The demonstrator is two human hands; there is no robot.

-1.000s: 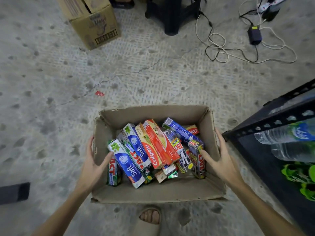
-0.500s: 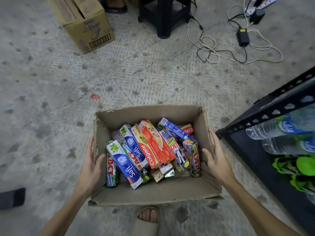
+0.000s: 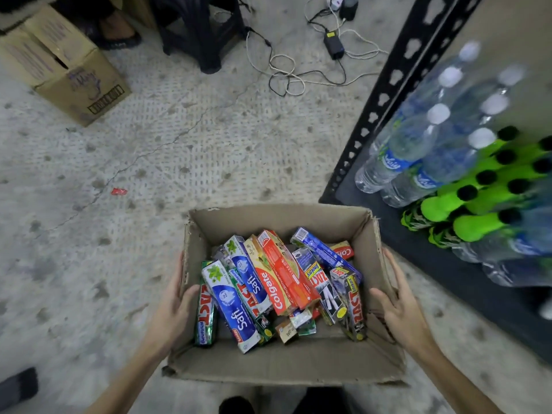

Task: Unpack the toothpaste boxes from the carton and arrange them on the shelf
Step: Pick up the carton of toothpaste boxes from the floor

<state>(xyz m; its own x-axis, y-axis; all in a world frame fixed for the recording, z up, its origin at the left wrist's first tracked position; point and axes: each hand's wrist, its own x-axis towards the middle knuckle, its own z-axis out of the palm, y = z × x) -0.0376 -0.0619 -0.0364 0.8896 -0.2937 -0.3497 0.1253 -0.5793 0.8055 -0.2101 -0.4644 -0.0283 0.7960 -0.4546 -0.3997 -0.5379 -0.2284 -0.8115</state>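
Speckled, cracked concrete floor (image 3: 167, 162) underfoot. At right, black metal shelf (image 3: 397, 94) loaded with clear water bottles (image 3: 418, 144) and bright green bottles (image 3: 475, 201). Front and centre, open brown carton (image 3: 277, 363), its right wall just beside the shelf's lower edge. Far left at the back, closed cardboard box (image 3: 77, 85); beyond, tangled cables (image 3: 295, 76) with a black adapter. Inside the carton, loosely heaped toothpaste boxes (image 3: 277, 288) in red, blue, green and yellow, lying slanted across each other. Left hand (image 3: 176, 306) clasping the carton's left wall, thumb hooked inside, fingers outside. Right hand (image 3: 397, 306) gripping the right wall the same way, thumb inside. Small red scrap (image 3: 119, 191) on the floor, well apart.
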